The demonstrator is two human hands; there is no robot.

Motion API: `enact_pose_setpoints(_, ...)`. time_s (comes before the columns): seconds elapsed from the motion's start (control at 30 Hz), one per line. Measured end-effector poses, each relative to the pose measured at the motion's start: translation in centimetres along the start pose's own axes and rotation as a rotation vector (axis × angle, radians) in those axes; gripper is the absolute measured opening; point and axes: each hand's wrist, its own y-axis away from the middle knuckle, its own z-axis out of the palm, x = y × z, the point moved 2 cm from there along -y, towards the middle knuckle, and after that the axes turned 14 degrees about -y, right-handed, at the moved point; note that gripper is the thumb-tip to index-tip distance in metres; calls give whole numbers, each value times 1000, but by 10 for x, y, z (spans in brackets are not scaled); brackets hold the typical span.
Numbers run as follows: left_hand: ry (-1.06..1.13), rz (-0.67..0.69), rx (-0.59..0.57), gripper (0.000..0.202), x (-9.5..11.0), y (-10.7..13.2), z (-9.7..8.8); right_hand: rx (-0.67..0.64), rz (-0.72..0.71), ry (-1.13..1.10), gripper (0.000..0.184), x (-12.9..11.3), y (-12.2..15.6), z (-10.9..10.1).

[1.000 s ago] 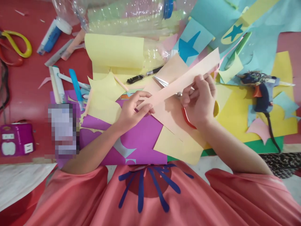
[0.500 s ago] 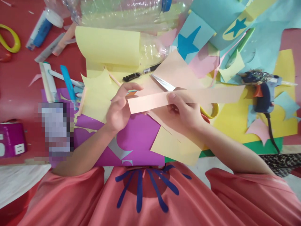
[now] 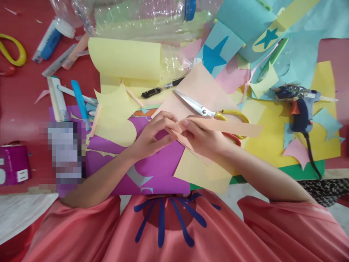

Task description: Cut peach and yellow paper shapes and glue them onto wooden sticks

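Note:
A long peach paper strip (image 3: 231,127) runs through my right hand (image 3: 203,136), pinched between thumb and fingers, its free length sticking out to the right. At its other end my left hand (image 3: 155,134) meets the right one, thumb and fingers closed on the strip's tip. The fingers partly hide that end. Just behind the hands, scissors (image 3: 203,112) with yellow and red handles lie on a peach paper sheet (image 3: 200,83). Purple paper (image 3: 160,171) with cut-out shapes lies beneath my hands.
Behind are a clear bottle (image 3: 177,62) under yellow paper, a black pen (image 3: 160,88) and a blue paper star (image 3: 215,54). A glue gun (image 3: 300,112) with its cord lies at right on yellow card. At left are a blurred phone (image 3: 64,153) and a blue marker (image 3: 79,98).
My left hand has moved right and closed on the strip's end, beside my right hand. The strip has come lower and its left end is drawn between the fingers, uncovering the scissors.

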Motion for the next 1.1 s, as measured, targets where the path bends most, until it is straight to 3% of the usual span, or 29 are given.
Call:
enact_pose_setpoints(0.07, -43, -24, 10, 26, 1, -1, 0, -4, -11, -50, 33, 2, 0, 1)
enact_pose_setpoints(0.17, -46, -82, 30, 30, 1, -1, -2, 6, 139, -349, 42, 3, -1, 4)
enact_pose_setpoints(0.27, -21, -171, 46, 30, -1, 1, -2, 120, 319, -689, 47, -1, -3, 5)
enact_pose_setpoints(0.37, 44, -250, 102, 25, -5, 3, -1, 224, 374, -845, 43, -8, -6, 5)
enact_pose_setpoints(0.53, -12, -277, 206, 28, -10, 6, -1, 183, 397, -753, 41, -17, -6, 2)
enact_pose_setpoints(0.73, -122, -173, 259, 11, -5, 3, -6, 142, 420, -679, 40, -17, -4, -2)
enact_pose_setpoints(0.83, -67, -192, 276, 17, -6, 3, -5, 125, 442, -697, 38, -18, -6, -1)
enact_pose_setpoints(0.97, 100, -306, 195, 47, -9, 3, 0, 177, 507, -773, 32, -20, -7, 1)
enact_pose_setpoints(1.1, 192, -363, 152, 37, -7, 1, 1, 157, 506, -770, 35, -22, -10, 2)
